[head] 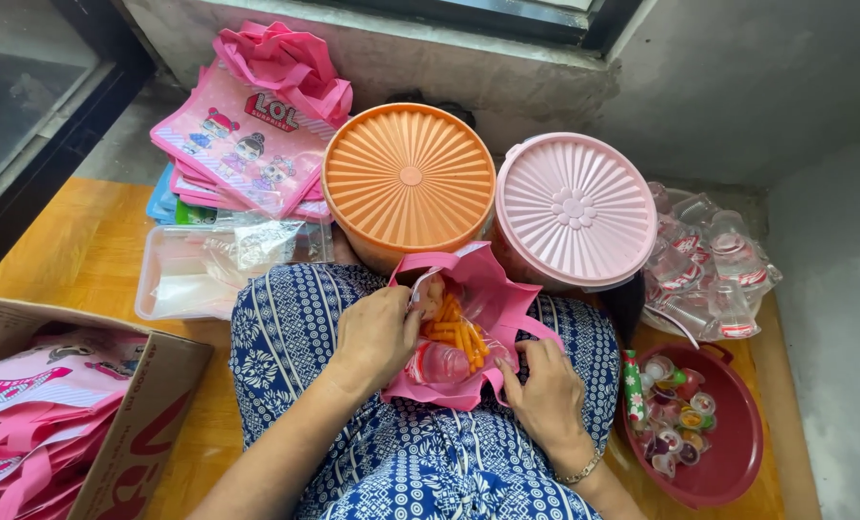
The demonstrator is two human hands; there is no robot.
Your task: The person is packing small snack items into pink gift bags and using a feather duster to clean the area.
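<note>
Pink fabric bag (469, 337), both hands gripping

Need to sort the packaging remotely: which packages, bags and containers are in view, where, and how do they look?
Open pink fabric gift bag: on the lap, held by left hand and right hand.
Stack of pink printed bags: upper left, flat.
Brown cardboard box: lower left, holding pink bags.
Clear plastic tray: left of the lap.
Round orange-lidded tub: centre.
Round pink-lidded tub: beside it.
</note>
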